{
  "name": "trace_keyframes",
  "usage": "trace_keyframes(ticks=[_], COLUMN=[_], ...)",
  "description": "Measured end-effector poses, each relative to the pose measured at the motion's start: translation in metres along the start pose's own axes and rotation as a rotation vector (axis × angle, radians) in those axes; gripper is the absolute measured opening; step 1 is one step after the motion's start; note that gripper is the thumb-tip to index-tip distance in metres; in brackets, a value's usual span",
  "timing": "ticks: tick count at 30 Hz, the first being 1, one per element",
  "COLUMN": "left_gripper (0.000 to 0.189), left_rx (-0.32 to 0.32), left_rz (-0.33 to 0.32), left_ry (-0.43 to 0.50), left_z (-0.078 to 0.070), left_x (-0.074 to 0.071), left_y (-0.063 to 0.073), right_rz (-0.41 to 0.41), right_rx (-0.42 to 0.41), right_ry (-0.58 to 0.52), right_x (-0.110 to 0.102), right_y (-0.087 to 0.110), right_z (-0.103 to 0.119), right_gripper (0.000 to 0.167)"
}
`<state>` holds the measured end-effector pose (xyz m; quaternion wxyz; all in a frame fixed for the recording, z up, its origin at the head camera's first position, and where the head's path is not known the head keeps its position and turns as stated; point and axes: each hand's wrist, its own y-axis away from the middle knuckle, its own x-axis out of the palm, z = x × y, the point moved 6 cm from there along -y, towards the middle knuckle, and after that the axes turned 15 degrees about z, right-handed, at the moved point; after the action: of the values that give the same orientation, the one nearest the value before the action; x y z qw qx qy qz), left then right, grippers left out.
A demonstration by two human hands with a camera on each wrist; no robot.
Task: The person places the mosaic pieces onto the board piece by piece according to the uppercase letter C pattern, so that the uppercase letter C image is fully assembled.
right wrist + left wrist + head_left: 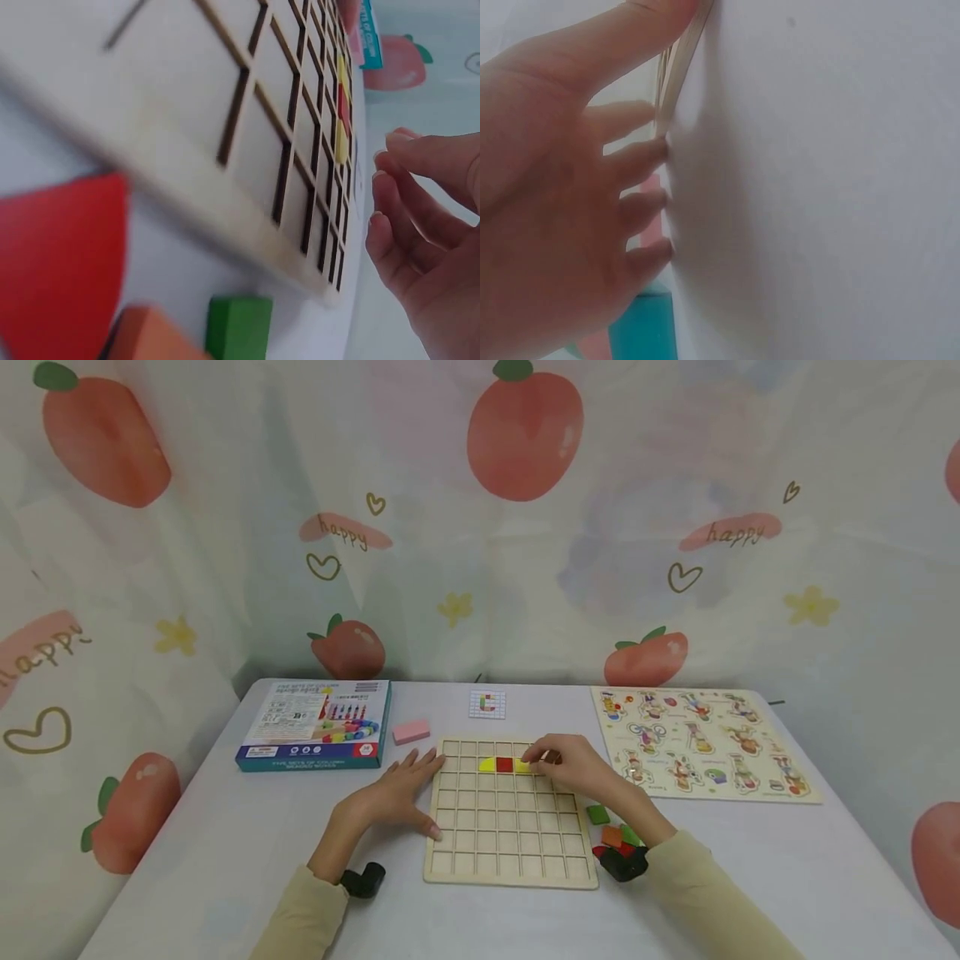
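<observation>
A wooden grid board [510,883] lies on the table between my hands. In its second row from the back sit a yellow piece with a curved edge [487,766], a red square [505,765] and another yellow piece [522,767]. My right hand [577,766] hovers over the board's back right part, fingertips right by the right-hand yellow piece. Seen from the right wrist, its fingers [386,195] are loosely bent with nothing visible between them. Spread along the board's left edge is my left hand [390,795], its fingers [641,161] extended and the thumb touching the rim.
Right of the board lie loose pieces: green [597,814], orange [612,836] and red [64,262]. Behind it is a small patterned card [487,704]. A pink block [411,732] and a blue box [315,727] stand back left; a picture puzzle board [701,760] lies back right.
</observation>
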<state>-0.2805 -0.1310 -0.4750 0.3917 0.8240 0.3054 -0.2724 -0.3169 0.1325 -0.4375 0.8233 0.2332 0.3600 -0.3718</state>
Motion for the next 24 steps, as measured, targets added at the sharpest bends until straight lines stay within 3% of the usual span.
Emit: trace_keyframes(ticks=[14, 24], left_gripper=[0.113, 0.111], left_rx=[0.002, -0.011], left_rz=[0.004, -0.006], left_ry=[0.005, 0.001], left_z=[-0.002, -0.003], left_x=[0.000, 0.000], left_y=[0.000, 0.002], right_rz=[-0.017, -0.028], right_rx=[0.037, 0.043], right_ry=[0.030, 0.033], right_x=[-0.006, -0.006], right_y=[0.056, 0.085], right_z=[-0.028, -0.044], right_gripper=[0.011, 0.013])
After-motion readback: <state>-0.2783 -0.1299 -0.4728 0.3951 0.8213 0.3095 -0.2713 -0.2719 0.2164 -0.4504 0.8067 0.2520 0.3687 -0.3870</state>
